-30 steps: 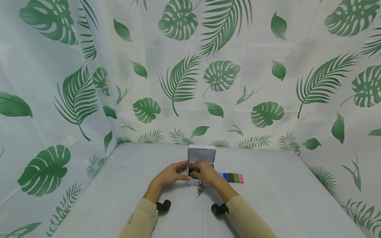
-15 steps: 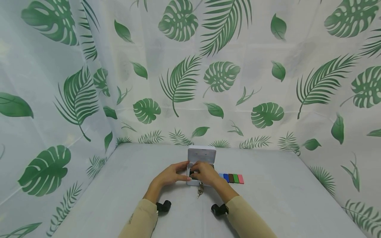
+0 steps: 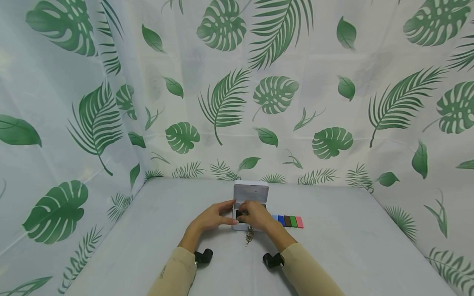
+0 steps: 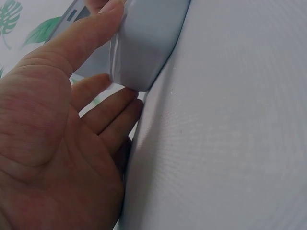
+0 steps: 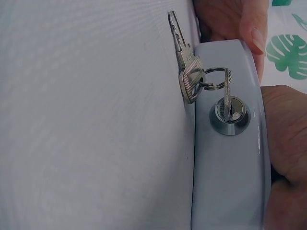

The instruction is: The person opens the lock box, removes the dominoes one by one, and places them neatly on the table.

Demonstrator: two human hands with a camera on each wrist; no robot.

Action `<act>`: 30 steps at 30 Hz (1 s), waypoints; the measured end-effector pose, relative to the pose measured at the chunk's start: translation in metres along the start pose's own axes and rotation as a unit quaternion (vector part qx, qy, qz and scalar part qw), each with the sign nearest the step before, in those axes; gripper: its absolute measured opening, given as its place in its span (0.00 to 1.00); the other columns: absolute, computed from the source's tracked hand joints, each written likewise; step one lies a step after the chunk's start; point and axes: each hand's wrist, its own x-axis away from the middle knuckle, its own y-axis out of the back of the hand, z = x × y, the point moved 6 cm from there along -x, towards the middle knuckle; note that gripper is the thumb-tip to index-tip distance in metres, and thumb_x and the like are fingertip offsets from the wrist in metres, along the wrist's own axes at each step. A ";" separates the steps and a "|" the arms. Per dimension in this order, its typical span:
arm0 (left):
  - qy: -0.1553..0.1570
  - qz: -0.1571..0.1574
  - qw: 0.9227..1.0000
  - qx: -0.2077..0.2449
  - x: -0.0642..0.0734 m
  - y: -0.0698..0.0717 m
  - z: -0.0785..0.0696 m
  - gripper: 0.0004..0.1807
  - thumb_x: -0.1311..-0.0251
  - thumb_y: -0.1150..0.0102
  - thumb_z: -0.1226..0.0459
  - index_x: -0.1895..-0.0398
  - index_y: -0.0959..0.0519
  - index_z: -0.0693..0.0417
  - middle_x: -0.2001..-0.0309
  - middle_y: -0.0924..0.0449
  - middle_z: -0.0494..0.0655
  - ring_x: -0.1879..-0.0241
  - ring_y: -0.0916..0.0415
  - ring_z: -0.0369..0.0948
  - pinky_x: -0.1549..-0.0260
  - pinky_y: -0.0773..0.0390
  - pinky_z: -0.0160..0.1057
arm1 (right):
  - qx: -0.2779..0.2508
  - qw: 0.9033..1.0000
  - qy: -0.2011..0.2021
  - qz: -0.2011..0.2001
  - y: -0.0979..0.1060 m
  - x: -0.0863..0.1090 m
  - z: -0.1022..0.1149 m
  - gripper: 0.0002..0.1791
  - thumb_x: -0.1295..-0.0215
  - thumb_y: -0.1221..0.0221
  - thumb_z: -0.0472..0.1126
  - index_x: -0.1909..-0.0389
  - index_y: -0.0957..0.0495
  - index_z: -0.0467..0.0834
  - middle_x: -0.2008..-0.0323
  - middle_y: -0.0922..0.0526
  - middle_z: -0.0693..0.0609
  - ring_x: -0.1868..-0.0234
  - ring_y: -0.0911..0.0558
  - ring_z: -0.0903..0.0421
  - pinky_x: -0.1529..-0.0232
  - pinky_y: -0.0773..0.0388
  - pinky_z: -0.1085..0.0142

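In the head view, a white lockable metal box [image 3: 240, 227] stands on the table with its lid [image 3: 251, 193] raised. My left hand [image 3: 209, 216] grips the box's left end, thumb at the front corner and fingers along the side. In the left wrist view, the fingertips of the left hand [image 4: 72, 115] rest against the box's wall [image 4: 148, 43]. My right hand [image 3: 256, 214] reaches inside over the front edge, fingers bent down. Between its thumb and fingers shows a black piece [image 3: 240, 215], partly hidden. Keys [image 5: 191, 76] on a ring hang from the front lock [image 5: 230, 115].
Right of the box, several small coloured blocks lie side by side: blue [image 3: 281, 220], brown [image 3: 287, 221], green [image 3: 293, 221] and pink [image 3: 299, 222], with a light blue one partly behind the right wrist. A leaf-patterned cloth [image 3: 229, 102] hangs behind the table [image 3: 333, 246].
The right hand's fingers shift slightly inside the box, and the black piece sits a little lower and further left. The left hand, the box and the coloured blocks stay in place.
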 end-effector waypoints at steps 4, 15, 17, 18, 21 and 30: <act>-0.001 0.000 1.000 0.000 0.000 0.000 0.000 0.48 0.42 0.23 0.52 0.20 0.35 0.49 0.23 0.32 0.48 0.22 0.36 0.50 0.22 0.40 0.57 | -0.001 1.000 -0.008 0.008 -0.001 -0.001 -0.001 0.13 0.36 0.28 0.40 0.53 0.11 0.39 0.54 0.10 0.45 0.50 0.13 0.47 0.45 0.16 0.48; 0.000 -0.003 1.000 -0.008 0.001 0.000 -0.001 0.48 0.43 0.23 0.51 0.20 0.35 0.48 0.23 0.33 0.47 0.22 0.36 0.49 0.22 0.40 0.56 | -0.008 1.000 -0.009 0.012 -0.001 -0.001 -0.002 0.14 0.36 0.29 0.40 0.52 0.12 0.40 0.53 0.10 0.45 0.48 0.14 0.46 0.43 0.17 0.47; 0.001 -0.001 1.000 -0.006 0.001 0.000 -0.001 0.48 0.43 0.23 0.51 0.20 0.35 0.49 0.23 0.33 0.47 0.22 0.36 0.49 0.22 0.40 0.56 | -0.011 1.000 -0.008 0.012 0.000 -0.001 -0.001 0.13 0.36 0.28 0.39 0.52 0.12 0.40 0.53 0.10 0.44 0.49 0.14 0.47 0.44 0.17 0.47; 0.002 -0.001 1.000 -0.005 0.001 0.000 -0.001 0.48 0.43 0.23 0.51 0.20 0.35 0.49 0.23 0.33 0.47 0.22 0.36 0.49 0.22 0.40 0.56 | -0.013 1.000 -0.007 0.012 0.000 -0.001 -0.001 0.13 0.37 0.28 0.39 0.52 0.12 0.40 0.53 0.10 0.44 0.50 0.14 0.47 0.45 0.17 0.47; 0.003 -0.001 1.000 -0.004 0.001 0.000 0.000 0.48 0.43 0.23 0.51 0.21 0.35 0.49 0.23 0.33 0.47 0.22 0.36 0.50 0.22 0.40 0.56 | -0.017 1.000 -0.003 0.011 0.000 -0.001 -0.001 0.13 0.38 0.28 0.38 0.53 0.12 0.40 0.54 0.11 0.44 0.51 0.14 0.48 0.46 0.16 0.48; -0.001 -0.001 1.000 -0.004 0.000 0.000 0.000 0.47 0.42 0.23 0.51 0.20 0.35 0.48 0.23 0.32 0.49 0.22 0.36 0.49 0.23 0.40 0.57 | -0.025 1.000 0.005 0.009 -0.001 -0.002 -0.004 0.13 0.38 0.27 0.38 0.53 0.12 0.40 0.56 0.11 0.47 0.54 0.14 0.52 0.50 0.15 0.51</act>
